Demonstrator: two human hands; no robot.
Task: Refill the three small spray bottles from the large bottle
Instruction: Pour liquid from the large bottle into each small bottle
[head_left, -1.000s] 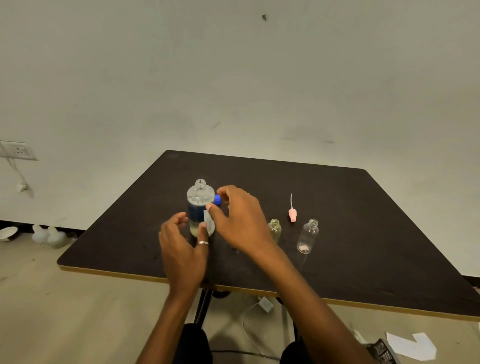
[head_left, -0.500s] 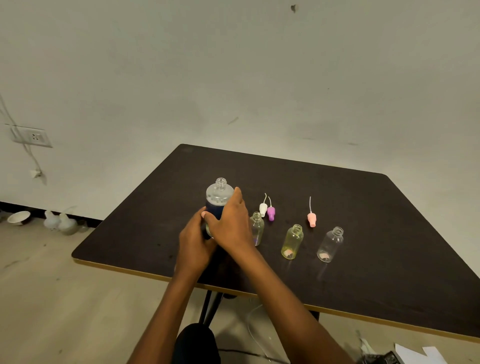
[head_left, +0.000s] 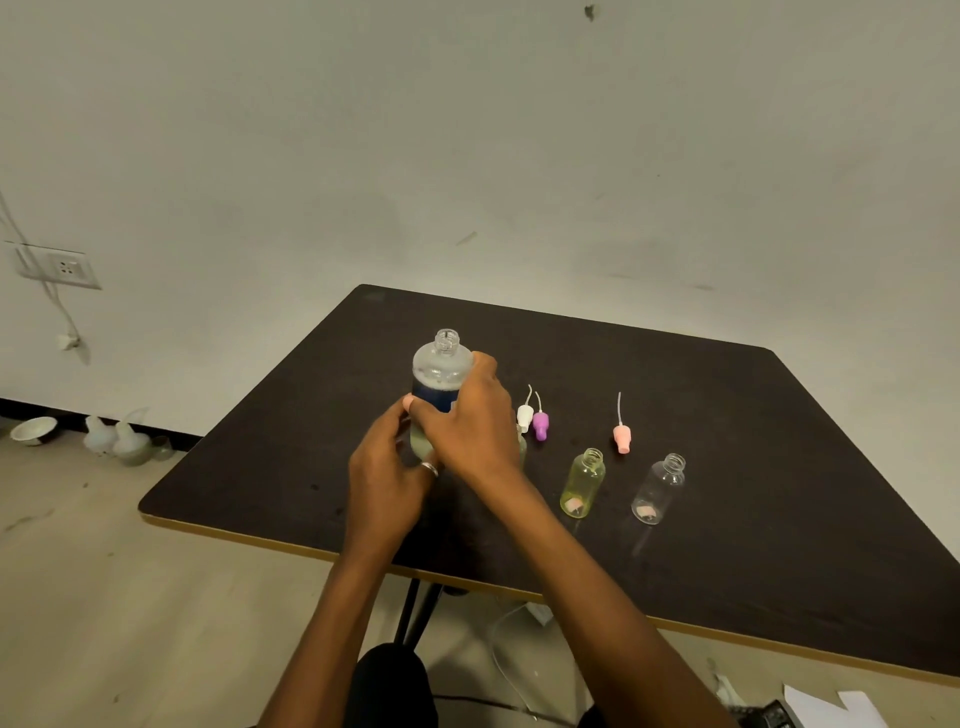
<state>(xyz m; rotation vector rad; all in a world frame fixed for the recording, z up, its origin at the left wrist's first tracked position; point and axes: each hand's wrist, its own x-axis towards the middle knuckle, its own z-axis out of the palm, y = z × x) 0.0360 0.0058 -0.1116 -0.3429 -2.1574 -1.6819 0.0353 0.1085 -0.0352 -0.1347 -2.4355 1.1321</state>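
My right hand (head_left: 467, 431) and left hand (head_left: 384, 478) wrap the big bottle (head_left: 441, 371), covering its lower half and most of its dark label. My left fingertips are out of sight behind it. A third small bottle (head_left: 521, 448) shows only as a pale sliver beside my right hand. Something pinkish shows at the bottom of the yellow bottle (head_left: 583, 483) and the clear bottle (head_left: 657, 488), too small to identify. The bench (head_left: 727, 415) runs off the right edge. White paper (head_left: 831, 709) on the floor is cut by the bottom edge. Pale shapes (head_left: 117, 439) by the wall are unclear.

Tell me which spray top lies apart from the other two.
The pink spray top, alone behind the yellow bottle; the white top and purple top lie together.
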